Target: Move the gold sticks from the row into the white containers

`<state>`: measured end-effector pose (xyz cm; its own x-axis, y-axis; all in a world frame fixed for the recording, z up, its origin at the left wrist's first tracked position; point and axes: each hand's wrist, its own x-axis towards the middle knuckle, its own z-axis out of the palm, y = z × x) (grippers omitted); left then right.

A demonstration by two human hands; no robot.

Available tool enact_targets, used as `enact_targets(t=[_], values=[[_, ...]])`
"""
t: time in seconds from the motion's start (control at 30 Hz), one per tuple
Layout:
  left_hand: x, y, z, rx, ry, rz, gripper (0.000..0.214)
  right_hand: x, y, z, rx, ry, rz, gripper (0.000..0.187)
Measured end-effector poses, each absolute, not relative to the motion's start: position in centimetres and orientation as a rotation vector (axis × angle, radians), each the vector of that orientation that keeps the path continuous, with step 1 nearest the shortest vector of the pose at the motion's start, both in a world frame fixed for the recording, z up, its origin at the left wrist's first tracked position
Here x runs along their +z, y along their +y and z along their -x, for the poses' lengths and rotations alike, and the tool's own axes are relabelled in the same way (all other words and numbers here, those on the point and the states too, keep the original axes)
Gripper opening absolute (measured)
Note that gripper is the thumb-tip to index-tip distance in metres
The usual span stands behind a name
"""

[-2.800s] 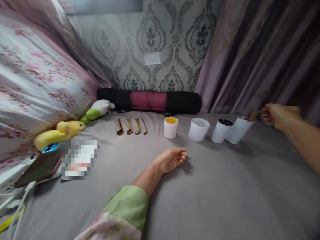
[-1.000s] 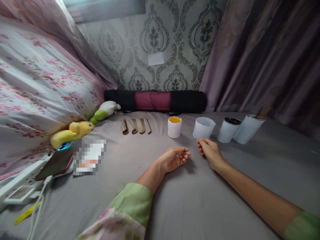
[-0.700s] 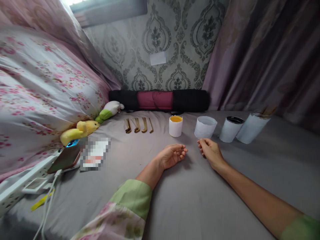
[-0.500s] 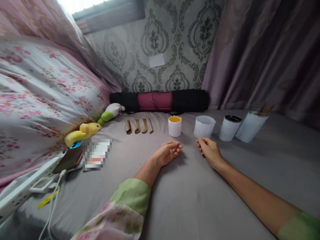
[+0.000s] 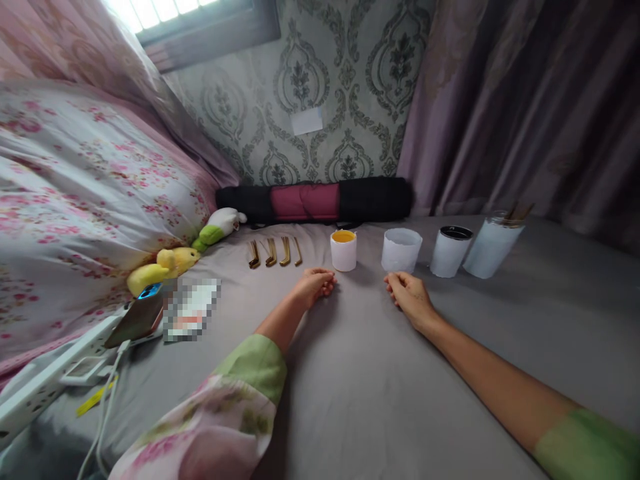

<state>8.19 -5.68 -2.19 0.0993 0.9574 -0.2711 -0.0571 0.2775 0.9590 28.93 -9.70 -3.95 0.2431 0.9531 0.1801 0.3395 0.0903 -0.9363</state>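
My left hand (image 5: 319,285) is loosely closed, its fingers curled in, and no object shows in it. It lies just in front of a small white-wrapped container (image 5: 344,255) with a yellow inside. Also closed, my right hand (image 5: 410,300) has thumb and fingers together, with nothing showing between them. A wider white container (image 5: 401,253) stands right behind that hand; whether they touch I cannot tell. Left of the containers, bent gold-coloured sticks (image 5: 271,252) lie in small bundles, with a single bent stick (image 5: 299,252) at the right end of the row.
At right stand a white-wrapped can (image 5: 450,252) with a dark inside and a tilted, taller white container (image 5: 493,248) holding thin brown sticks. A black-and-red roll (image 5: 305,202) lies along the wall. Plush toys (image 5: 173,259), a phone (image 5: 136,321) and a power strip (image 5: 55,373) are at left.
My left hand has turned over and closed, moving left and slightly away from me. My right hand keeps its closed shape in front of the wider container. The view has shifted slightly.
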Motion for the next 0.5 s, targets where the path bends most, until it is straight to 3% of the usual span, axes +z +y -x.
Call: enact_targets(t=[0.33,0.5], values=[[-1.2,-3.5,-4.5,1.006,1.638,-1.294,0.003,-4.2,-9.6,-29.1,0.693,-1.333,1.456,0.034],[-0.7,-1.6,-2.6,0.951,1.888,-1.453,0.013,-4.3,-9.6,-29.1,0.69,-1.346,1.454,0.034]])
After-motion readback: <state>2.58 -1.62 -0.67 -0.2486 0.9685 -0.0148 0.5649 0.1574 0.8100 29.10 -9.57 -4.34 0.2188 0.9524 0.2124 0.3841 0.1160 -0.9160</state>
